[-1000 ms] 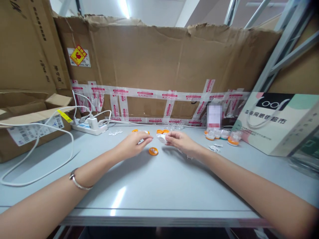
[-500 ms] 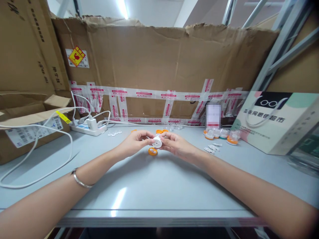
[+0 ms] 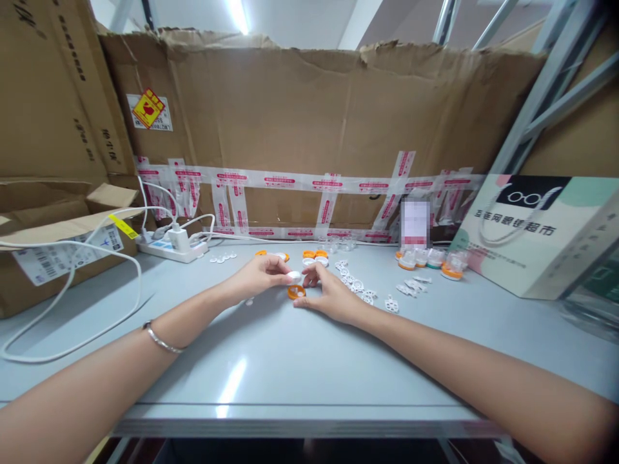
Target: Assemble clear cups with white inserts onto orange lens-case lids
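My left hand pinches a small white round part between thumb and fingers, just above the table. Directly below it, an orange ring-shaped part lies on the table with something white inside. My right hand is at the ring's right side, thumb and fingers apart, the thumb tip by its near edge; whether it touches the ring I cannot tell. Behind the hands sit two orange-and-white round pieces. More orange parts show partly behind my left hand.
White openwork pieces lie scattered right of my right hand. Clear-topped round containers and a bag stand further right. Small white discs, a power strip and a loose white cable are on the left. Cardboard walls the back.
Both hands held the white round part together; now only my left hand has it, tilted and slightly left. My right hand has let go and come down beside the orange ring, opening its fingers.
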Demonstrator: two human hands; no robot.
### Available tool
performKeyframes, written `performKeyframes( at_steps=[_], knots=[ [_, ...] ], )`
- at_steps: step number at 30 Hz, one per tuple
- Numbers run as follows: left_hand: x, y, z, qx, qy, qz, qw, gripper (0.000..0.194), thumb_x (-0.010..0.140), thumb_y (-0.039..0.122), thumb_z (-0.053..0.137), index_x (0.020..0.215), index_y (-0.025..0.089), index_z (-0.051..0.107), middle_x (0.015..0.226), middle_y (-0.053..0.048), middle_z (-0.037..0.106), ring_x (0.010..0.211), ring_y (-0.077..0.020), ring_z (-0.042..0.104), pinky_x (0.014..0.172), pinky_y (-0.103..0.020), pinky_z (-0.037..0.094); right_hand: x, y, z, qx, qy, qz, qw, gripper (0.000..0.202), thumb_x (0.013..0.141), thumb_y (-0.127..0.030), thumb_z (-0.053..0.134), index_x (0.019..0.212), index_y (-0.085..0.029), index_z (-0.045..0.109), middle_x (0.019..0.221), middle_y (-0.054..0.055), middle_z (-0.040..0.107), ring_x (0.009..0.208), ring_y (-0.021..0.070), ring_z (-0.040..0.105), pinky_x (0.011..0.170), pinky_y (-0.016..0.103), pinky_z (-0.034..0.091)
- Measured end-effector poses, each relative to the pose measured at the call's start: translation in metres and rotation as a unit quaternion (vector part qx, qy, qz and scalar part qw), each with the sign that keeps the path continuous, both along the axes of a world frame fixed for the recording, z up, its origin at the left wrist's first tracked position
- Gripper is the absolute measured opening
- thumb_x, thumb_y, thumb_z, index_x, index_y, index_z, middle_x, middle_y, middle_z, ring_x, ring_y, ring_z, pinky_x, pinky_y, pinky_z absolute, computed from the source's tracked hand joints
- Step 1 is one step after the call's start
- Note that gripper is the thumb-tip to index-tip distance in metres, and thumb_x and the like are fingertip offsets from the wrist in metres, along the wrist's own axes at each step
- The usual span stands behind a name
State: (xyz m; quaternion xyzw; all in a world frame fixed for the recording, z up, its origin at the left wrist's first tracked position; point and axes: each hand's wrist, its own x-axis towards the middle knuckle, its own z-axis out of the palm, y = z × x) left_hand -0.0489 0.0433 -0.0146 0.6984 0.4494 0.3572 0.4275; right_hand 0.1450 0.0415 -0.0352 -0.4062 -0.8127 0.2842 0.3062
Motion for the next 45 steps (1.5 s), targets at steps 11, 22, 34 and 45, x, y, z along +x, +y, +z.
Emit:
performKeyframes(
  at_steps=[11,22,34,45],
  knots=[
    [0.000,0.004,-0.002,0.004,0.025,-0.030,0.999,0.021,0.064,0.032,0.069,0.072,0.014,0.063,0.083,-0.005,0.071,0.081,-0.0178,0.063,0.076,-0.029,0.047,-0.002,0.002,-0.002,-0.010,0.042,0.006,0.999,0.057,0.059,-0.032,0.075,0.100,-0.021,0.037,0.091,0.003,0.056,0.092,0.0185,0.055,0.087,0.038,0.043],
    [-0.001,0.008,0.001,0.043,0.087,-0.051,0.994,0.013,0.066,0.026,0.066,0.066,0.014,0.063,0.096,-0.008,0.069,0.093,-0.0208,0.061,0.082,-0.031,0.044,0.001,0.006,-0.005,0.001,0.057,0.019,0.998,0.044,0.067,-0.027,0.068,0.097,-0.022,0.036,0.090,0.003,0.062,0.091,0.0183,0.058,0.085,0.039,0.044],
    [-0.003,0.010,0.003,0.076,0.148,-0.081,0.983,0.012,0.070,0.026,0.063,0.069,0.014,0.064,0.103,-0.007,0.068,0.096,-0.0199,0.061,0.086,-0.031,0.044,0.001,0.007,-0.005,-0.012,0.064,0.017,0.998,0.044,0.066,-0.027,0.069,0.097,-0.021,0.038,0.087,0.002,0.059,0.088,0.0172,0.059,0.083,0.036,0.045],
    [-0.003,0.008,0.001,0.265,0.242,-0.150,0.921,0.013,0.078,0.017,0.053,0.073,0.020,0.064,0.106,-0.004,0.068,0.096,-0.0160,0.061,0.087,-0.029,0.044,0.002,0.011,-0.009,-0.021,0.072,0.031,0.997,0.042,0.067,-0.025,0.068,0.096,-0.021,0.038,0.088,0.003,0.059,0.088,0.0169,0.059,0.083,0.035,0.045]
  ],
)
